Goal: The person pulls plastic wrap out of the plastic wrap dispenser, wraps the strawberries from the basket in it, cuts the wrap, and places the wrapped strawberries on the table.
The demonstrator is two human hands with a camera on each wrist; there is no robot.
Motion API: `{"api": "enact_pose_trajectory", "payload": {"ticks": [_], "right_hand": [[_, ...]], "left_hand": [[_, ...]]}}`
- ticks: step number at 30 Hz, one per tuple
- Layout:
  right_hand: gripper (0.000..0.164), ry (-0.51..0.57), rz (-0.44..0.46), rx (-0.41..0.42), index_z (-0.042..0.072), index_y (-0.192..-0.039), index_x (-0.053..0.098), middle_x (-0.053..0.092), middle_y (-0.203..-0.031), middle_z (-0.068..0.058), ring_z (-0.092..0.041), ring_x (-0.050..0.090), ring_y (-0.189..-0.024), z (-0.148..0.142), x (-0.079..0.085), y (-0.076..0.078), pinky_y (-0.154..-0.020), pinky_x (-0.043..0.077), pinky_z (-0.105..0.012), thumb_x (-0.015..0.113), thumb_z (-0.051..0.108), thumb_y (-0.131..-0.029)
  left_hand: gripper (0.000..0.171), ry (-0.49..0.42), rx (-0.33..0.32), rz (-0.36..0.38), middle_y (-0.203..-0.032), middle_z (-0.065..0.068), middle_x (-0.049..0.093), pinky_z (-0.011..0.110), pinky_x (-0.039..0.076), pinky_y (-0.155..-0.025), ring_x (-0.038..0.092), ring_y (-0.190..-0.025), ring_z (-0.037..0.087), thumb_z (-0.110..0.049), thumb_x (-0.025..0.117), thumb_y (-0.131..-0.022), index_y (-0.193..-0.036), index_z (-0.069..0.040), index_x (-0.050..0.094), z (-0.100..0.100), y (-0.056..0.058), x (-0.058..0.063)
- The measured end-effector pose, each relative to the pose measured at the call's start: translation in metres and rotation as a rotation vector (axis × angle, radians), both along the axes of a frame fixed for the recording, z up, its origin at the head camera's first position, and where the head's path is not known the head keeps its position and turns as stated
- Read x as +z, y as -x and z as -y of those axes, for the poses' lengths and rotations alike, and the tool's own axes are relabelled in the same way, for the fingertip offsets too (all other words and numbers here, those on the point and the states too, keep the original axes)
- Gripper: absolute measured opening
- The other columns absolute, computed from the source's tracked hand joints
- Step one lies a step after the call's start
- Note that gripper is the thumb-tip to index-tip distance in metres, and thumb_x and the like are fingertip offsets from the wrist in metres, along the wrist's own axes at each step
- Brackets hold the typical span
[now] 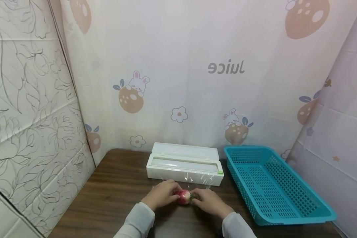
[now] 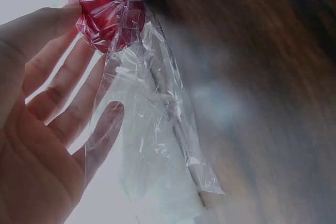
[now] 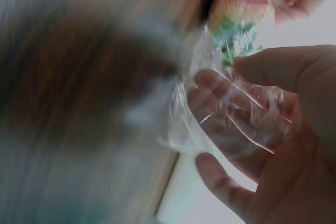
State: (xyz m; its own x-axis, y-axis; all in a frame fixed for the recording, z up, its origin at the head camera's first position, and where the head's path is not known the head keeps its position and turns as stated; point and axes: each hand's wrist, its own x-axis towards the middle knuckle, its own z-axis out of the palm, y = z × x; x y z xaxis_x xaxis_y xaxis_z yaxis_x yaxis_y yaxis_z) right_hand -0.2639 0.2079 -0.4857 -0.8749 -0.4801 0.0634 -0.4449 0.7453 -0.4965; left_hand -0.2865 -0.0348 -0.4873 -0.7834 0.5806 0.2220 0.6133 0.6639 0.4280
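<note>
A strawberry-like fruit point(image 1: 184, 197), red with a pale yellow band and a green leafy end, is wrapped in clear cling film point(image 2: 149, 103). My left hand point(image 1: 163, 194) holds its red end between thumb and fingers. On the other side, my right hand point(image 1: 210, 201) pinches the film by the green end point(image 3: 233, 40). Loose film trails past the fingers of both hands in the wrist views. Just behind the hands stands a white cling film box point(image 1: 184, 176) with its lid raised.
A teal plastic basket point(image 1: 291, 220) sits at the right of the dark wooden table point(image 1: 107, 195). Patterned cloth hangs behind and on both sides. A green tab point(image 1: 220, 172) shows at the box's right end.
</note>
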Motion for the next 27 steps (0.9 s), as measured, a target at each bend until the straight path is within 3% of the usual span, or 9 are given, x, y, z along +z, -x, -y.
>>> {"api": "enact_pose_trajectory", "payload": {"ticks": [6,10,15,20,27], "right_hand": [[0.014,-0.051,-0.072,-0.027,0.009,-0.104,0.073,0.072,-0.093,0.0,-0.019,0.067,-0.086,-0.018,0.003,-0.004,-0.076,0.056,-0.045,0.07,0.008,-0.09],[0.023,-0.084,-0.1,-0.131,0.013,-0.111,0.073,0.07,-0.102,0.0,-0.022,0.065,-0.095,-0.02,0.003,-0.006,-0.079,0.05,-0.047,0.075,0.02,-0.088],[0.031,-0.06,-0.226,-0.203,0.016,-0.116,0.071,0.069,-0.113,-0.001,-0.026,0.061,-0.109,-0.013,0.005,-0.008,-0.087,0.046,-0.052,0.078,0.022,-0.086],[0.035,-0.004,-0.312,-0.165,0.018,-0.116,0.071,0.068,-0.115,0.003,-0.024,0.059,-0.113,-0.003,0.004,-0.007,-0.093,0.044,-0.056,0.082,0.021,-0.083],[0.04,-0.068,-0.284,-0.082,0.018,-0.119,0.067,0.067,-0.116,0.004,-0.023,0.06,-0.111,0.012,-0.005,-0.001,-0.089,0.044,-0.05,0.081,0.031,-0.085]], "left_hand": [[0.013,-0.006,-0.024,-0.017,-0.099,-0.01,0.063,0.027,0.052,-0.083,0.058,-0.092,0.004,-0.021,0.074,-0.092,-0.105,-0.019,0.074,-0.001,0.004,0.001],[0.015,-0.003,-0.023,-0.007,-0.101,-0.01,0.063,0.028,0.053,-0.084,0.059,-0.093,0.004,-0.022,0.072,-0.094,-0.109,-0.019,0.074,0.0,0.006,0.0],[0.017,0.015,-0.012,-0.013,-0.104,-0.009,0.064,0.03,0.053,-0.088,0.06,-0.098,0.006,-0.024,0.07,-0.096,-0.111,-0.018,0.074,-0.001,0.008,-0.001],[0.017,0.018,-0.02,-0.023,-0.104,-0.008,0.066,0.03,0.052,-0.09,0.061,-0.1,0.007,-0.022,0.068,-0.097,-0.111,-0.016,0.075,-0.003,0.012,0.0],[0.018,0.009,-0.013,-0.067,-0.102,-0.007,0.067,0.03,0.053,-0.088,0.061,-0.097,0.008,-0.02,0.068,-0.097,-0.111,-0.014,0.077,-0.005,0.017,-0.003]]}}
